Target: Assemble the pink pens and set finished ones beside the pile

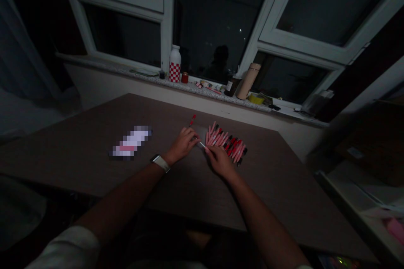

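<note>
Between my two hands, over the middle of the table, is a slim pale pen (201, 144). My left hand (186, 142), with a watch on its wrist, is closed on the pen's far left end. Fingers of my right hand (220, 160) are closed round the other end. Just beyond my right hand lies a pile of pens (223, 138), pink and red with some black ends. A single red pen (192, 120) lies just past my left fingertips. Dim light hides finer detail of the held pen.
A phone with a blurred-out lit screen (131, 142) lies on the brown table (126, 189) to the left. Along the windowsill (202, 86) stand a red-checked white bottle (174, 64), a small red jar (184, 77), a dark bottle (232, 85) and a beige flask (248, 81).
</note>
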Available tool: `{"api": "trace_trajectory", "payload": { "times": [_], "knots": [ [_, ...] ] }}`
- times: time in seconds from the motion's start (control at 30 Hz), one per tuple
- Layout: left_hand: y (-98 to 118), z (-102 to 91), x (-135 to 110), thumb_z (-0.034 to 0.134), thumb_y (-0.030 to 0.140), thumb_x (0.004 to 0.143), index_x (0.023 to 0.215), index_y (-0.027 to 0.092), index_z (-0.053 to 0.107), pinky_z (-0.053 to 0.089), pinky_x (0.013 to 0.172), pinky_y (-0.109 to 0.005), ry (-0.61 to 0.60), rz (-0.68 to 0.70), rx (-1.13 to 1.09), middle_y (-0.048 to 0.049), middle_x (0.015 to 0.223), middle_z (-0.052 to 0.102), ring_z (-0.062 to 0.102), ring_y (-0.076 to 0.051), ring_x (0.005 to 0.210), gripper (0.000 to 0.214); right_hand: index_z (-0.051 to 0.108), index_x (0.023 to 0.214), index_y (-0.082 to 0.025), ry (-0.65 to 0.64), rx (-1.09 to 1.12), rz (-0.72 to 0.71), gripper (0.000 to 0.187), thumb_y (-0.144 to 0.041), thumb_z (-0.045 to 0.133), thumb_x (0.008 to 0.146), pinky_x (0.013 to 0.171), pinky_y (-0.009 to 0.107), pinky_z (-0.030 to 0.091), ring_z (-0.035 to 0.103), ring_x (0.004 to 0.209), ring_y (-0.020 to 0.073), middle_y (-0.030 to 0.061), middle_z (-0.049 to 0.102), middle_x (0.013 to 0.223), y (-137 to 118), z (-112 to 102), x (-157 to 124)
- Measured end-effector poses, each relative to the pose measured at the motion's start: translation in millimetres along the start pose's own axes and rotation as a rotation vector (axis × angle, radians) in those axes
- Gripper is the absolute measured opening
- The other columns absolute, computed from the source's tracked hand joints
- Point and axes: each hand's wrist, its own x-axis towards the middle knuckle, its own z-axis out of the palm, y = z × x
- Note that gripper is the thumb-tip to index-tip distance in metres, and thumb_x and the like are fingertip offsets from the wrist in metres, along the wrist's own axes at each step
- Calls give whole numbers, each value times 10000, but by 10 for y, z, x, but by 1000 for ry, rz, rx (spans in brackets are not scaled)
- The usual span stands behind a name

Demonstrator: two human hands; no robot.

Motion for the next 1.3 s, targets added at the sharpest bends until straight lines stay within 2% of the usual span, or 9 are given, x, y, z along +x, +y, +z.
{"api": "trace_trajectory", "payload": {
  "times": [0.13,0.2,0.3,0.47,0.67,0.97,1.03,1.13,1.3],
  "knots": [
    [-8,14,10,516,350,978,1168,186,578,434,961,-373,41,-44,-36,-83,1108,594,527,-232,1075,259,740,1025,-225,34,39,41,312,-390,478,982,858,350,442,645,896,254,86,745,974,3,7,6],
    [-55,33,-1,535,347,967,1113,193,609,433,960,-383,17,-66,-3,-80,1095,595,523,-239,1074,226,730,1004,-223,42,74,55,316,-388,462,988,857,340,448,645,904,248,80,738,977,19,-7,10],
    [-144,90,-46,586,324,933,989,206,669,437,928,-380,-90,-71,65,-72,1046,606,514,-247,1045,155,719,979,-221,45,121,62,327,-383,435,999,848,325,459,648,897,237,70,728,947,31,-29,15],
    [-207,178,-108,620,297,906,976,208,698,427,904,-384,-192,-74,146,-75,1052,617,505,-254,1026,138,711,1018,-206,41,102,64,303,-352,447,997,881,332,466,656,945,235,84,732,1002,40,-21,15],
    [-219,195,-100,614,301,910,1064,212,689,410,911,-395,-206,-117,177,-81,1107,617,502,-264,1058,193,706,1051,-193,40,83,67,293,-346,462,995,874,325,479,665,946,229,92,736,1022,67,2,4],
    [-198,191,-97,584,295,930,990,209,700,412,860,-388,-222,-133,172,-87,1082,636,514,-269,1034,156,710,1000,-191,23,73,61,303,-359,458,997,862,325,485,659,935,233,92,735,985,42,-18,13],
    [-177,172,-79,579,291,931,981,204,693,418,874,-397,-196,-140,142,-88,1070,646,525,-267,1029,152,712,992,-190,31,68,65,305,-362,460,995,868,328,485,656,939,236,93,736,978,33,-24,13],
    [-164,152,-44,573,299,933,949,189,668,443,900,-402,-89,-154,42,-85,1002,667,557,-259,1007,146,713,983,-190,22,77,55,312,-354,448,999,871,329,486,658,925,229,91,735,973,27,-33,14],
    [-173,191,-18,524,308,951,944,181,614,558,781,-348,46,-237,-331,-49,908,657,635,-189,816,156,713,981,-201,28,61,58,297,-351,458,994,893,341,482,659,947,233,88,737,994,56,-33,14]
  ]
}}
